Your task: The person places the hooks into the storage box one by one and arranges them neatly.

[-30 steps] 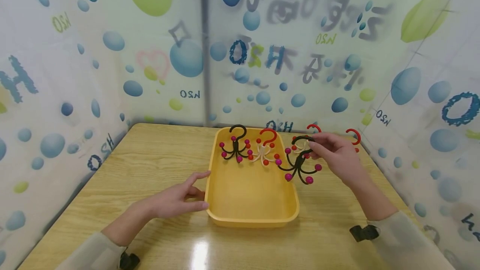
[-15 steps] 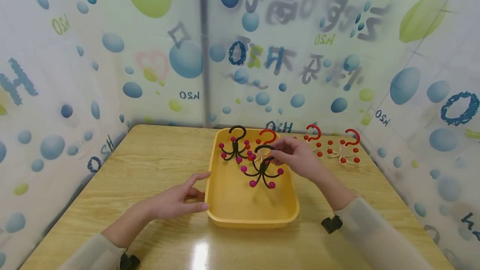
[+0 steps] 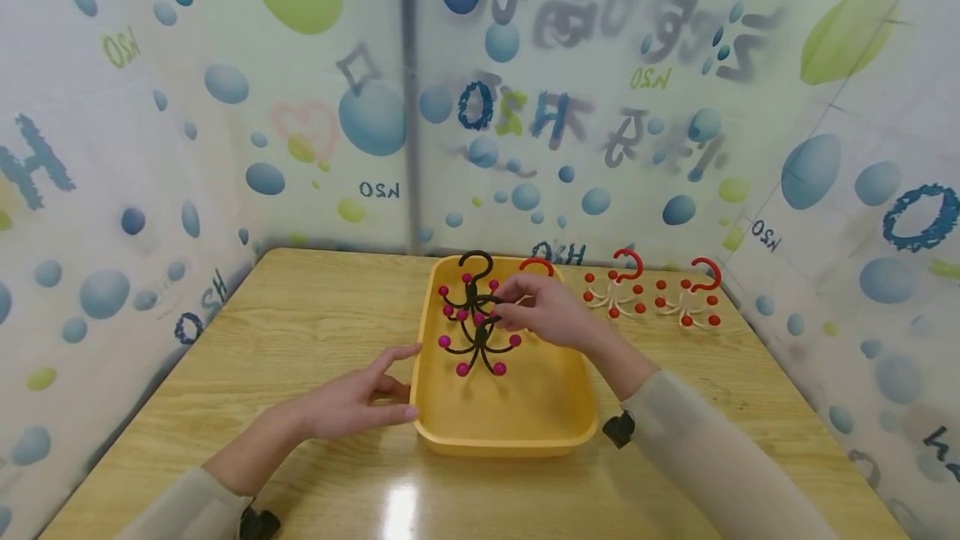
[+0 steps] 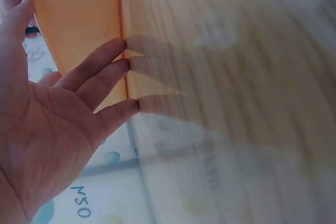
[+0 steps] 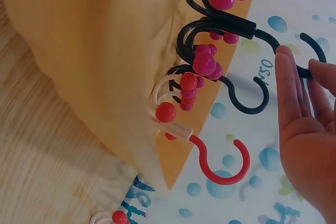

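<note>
My right hand (image 3: pixel 551 313) pinches the hook of a black octopus-shaped hanger (image 3: pixel 481 338) over the yellow tray (image 3: pixel 517 443). Its curved arms spread below, tipped with magenta balls. Behind it in the tray stands a second black hanger (image 3: pixel 476 263), partly overlapped in the head view. A cream hanger with a red hook (image 5: pixel 223 180) and red balls is beside that one, mostly hidden by my right hand in the head view. My left hand (image 3: pixel 348 400) touches the tray's left side with fingers extended; the left wrist view shows its fingertips along the tray wall (image 4: pixel 84 14).
Two more cream hangers with red hooks, a nearer one (image 3: pixel 615 297) and a farther one (image 3: pixel 686 303), sit on the wooden table (image 3: pixel 315 307) right of the tray. A patterned curtain (image 3: pixel 315 107) surrounds the table at the back and sides.
My right hand has carried the black hanger leftward, from beyond the tray's right rim to over its left half. My left hand has stayed at the tray's side.
</note>
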A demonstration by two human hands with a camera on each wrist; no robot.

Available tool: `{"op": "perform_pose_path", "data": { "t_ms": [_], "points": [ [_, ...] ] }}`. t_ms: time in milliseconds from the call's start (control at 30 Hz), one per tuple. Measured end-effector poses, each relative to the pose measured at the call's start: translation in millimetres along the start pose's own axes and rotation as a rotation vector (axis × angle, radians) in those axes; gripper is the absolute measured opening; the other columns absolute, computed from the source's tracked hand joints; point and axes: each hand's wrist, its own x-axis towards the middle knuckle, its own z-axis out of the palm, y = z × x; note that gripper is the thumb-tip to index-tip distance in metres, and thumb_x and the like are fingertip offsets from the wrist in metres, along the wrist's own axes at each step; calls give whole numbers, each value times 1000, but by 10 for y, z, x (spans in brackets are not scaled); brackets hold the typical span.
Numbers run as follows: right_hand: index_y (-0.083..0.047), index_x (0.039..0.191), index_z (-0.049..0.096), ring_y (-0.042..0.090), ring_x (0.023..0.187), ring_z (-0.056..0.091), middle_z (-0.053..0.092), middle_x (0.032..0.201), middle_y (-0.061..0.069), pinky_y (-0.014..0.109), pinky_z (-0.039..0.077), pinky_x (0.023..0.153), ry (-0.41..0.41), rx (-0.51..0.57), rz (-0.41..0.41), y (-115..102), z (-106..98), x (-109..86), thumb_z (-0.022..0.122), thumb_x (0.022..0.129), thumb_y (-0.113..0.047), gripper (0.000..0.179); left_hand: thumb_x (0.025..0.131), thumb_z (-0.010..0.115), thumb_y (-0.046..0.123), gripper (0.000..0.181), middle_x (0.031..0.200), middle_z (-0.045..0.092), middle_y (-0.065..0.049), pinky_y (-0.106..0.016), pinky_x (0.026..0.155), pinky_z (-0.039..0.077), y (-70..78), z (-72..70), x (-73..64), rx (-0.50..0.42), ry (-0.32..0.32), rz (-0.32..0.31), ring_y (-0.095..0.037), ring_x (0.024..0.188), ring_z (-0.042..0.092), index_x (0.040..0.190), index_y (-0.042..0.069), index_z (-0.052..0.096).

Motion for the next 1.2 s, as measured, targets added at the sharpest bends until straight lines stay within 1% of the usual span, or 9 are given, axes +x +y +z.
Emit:
{"op": "perform_pose_path", "data": {
  "t_ms": [167, 233, 300, 433, 533, 667, 800, 1100, 1200],
  "points": [
    [-12, 130, 71, 17, 98, 82, 74, 125, 12, 32, 64, 80, -5, -68, 34, 6, 16, 90, 72, 109, -27, 25, 108, 70, 46, 89, 146, 72, -14, -64, 115, 51, -6, 4, 10, -8, -4, 9, -38, 137, 68, 175, 27, 15],
    [-11, 130, 71, 18, 98, 82, 74, 126, 13, 30, 63, 77, -7, -89, 37, 15, 14, 127, 71, 109, -27, 26, 108, 70, 45, 89, 145, 73, -14, -62, 115, 52, -9, 5, 10, -10, -4, 18, -37, 137, 69, 175, 26, 15],
    [-8, 131, 71, 21, 100, 82, 74, 125, 14, 32, 64, 80, -7, -94, 39, 22, 8, 162, 71, 110, -25, 27, 109, 70, 44, 89, 144, 73, -14, -61, 114, 53, -12, 5, 8, -11, -3, 28, -36, 136, 69, 175, 25, 15],
    [-2, 131, 70, 27, 104, 82, 73, 122, 14, 41, 67, 92, -14, -79, 39, 21, -6, 218, 70, 110, -19, 27, 109, 70, 44, 89, 145, 73, -14, -58, 112, 54, -16, 6, 1, -13, -3, 36, -36, 135, 69, 175, 25, 14],
    [-4, 130, 70, 26, 105, 82, 73, 121, 13, 41, 67, 91, -35, -70, 55, 10, 0, 242, 69, 110, -18, 25, 109, 70, 45, 89, 146, 72, -15, -57, 112, 54, -16, 9, -1, -17, -4, 27, -37, 136, 69, 176, 26, 14],
    [-8, 127, 71, 22, 105, 82, 73, 122, 12, 35, 67, 87, -53, -52, 66, -8, 25, 263, 70, 110, -19, 21, 109, 69, 45, 89, 147, 72, -16, -60, 113, 54, -11, 15, -4, -18, -6, 14, -38, 137, 68, 176, 27, 14],
    [-6, 128, 70, 21, 103, 82, 72, 123, 14, 36, 67, 92, -60, -20, 65, -3, 54, 283, 69, 110, -15, 20, 109, 69, 45, 88, 146, 72, -15, -60, 113, 54, -4, 17, -3, -19, -7, 4, -38, 137, 68, 176, 28, 14],
    [-11, 128, 72, 20, 99, 82, 74, 122, 12, 35, 67, 89, -17, -50, 90, 29, 83, 329, 70, 109, -16, 19, 109, 70, 45, 88, 147, 71, -17, -63, 114, 53, -2, 15, 4, -17, -1, -6, -39, 137, 68, 176, 29, 14],
    [-13, 128, 72, 21, 99, 81, 74, 124, 12, 33, 67, 81, -9, -58, 107, 36, 83, 345, 70, 110, -16, 19, 108, 70, 45, 88, 147, 71, -17, -64, 115, 52, 4, 14, 4, -15, -1, -9, -39, 137, 68, 176, 29, 15]
  ]
}}
